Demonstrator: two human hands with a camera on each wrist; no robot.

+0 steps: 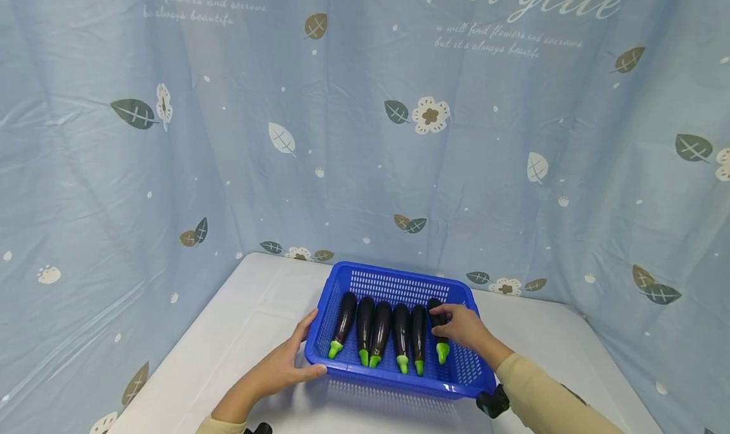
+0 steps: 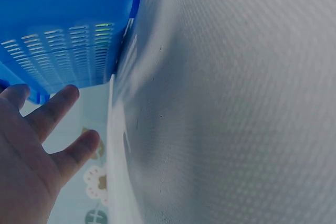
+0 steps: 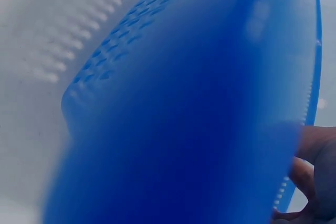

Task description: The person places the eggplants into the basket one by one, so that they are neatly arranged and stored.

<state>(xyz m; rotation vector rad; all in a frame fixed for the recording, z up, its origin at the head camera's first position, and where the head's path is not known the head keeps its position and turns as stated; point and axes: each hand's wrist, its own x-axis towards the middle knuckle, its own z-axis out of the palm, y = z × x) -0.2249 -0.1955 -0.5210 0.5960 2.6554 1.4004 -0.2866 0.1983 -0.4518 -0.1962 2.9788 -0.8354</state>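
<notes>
A blue plastic basket (image 1: 399, 383) holds several dark eggplants (image 1: 381, 326) with green stem ends toward the person. My right hand (image 1: 463, 326) reaches over the basket's right side and pinches the rightmost eggplant (image 1: 442, 353) from above. In the right wrist view the basket wall hides that eggplant, and only part of the hand (image 3: 320, 166) shows past the rim. At the basket's left front corner rests my left hand (image 1: 279, 365), thumb at the front rim and fingers along the left side. The left wrist view shows its fingers (image 2: 55, 111) spread and nearly straight beside the basket.
The basket stands on a white-covered table (image 1: 268, 301). A blue curtain (image 1: 353, 168) with leaves, flowers and lettering hangs behind the table and along its sides. A dark wrist device (image 1: 493, 401) sits by the right sleeve, close to the basket's front right corner.
</notes>
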